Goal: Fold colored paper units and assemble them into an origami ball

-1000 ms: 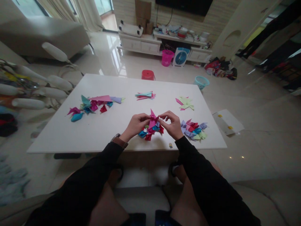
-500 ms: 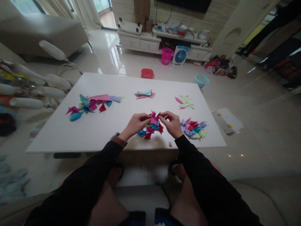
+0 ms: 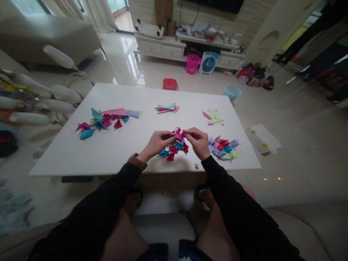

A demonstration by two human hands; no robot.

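A magenta origami crane (image 3: pixel 179 135) is held up between my two hands, its pointed ends standing upward. My left hand (image 3: pixel 160 142) pinches its left side between thumb and fingertips. From the other side, my right hand (image 3: pixel 197 141) pinches one of its points. Just below the hands, a pile of folded paper pieces (image 3: pixel 174 149) in red, blue, magenta and green lies on the white table (image 3: pixel 130 145). Right of my right hand sits another pile of folded paper cranes (image 3: pixel 223 148), in lilac, pink, red, blue and green.
Far left on the table lies a larger group of folded papers (image 3: pixel 106 119). A stack of narrow folded strips (image 3: pixel 166 108) is at the back middle, and green and pink pieces (image 3: pixel 214 117) are at back right. A red stool (image 3: pixel 170 84) stands beyond the table.
My right fingers have shifted slightly left and closed in on the crane's right point. The crane has tilted a little. The piles look unchanged.
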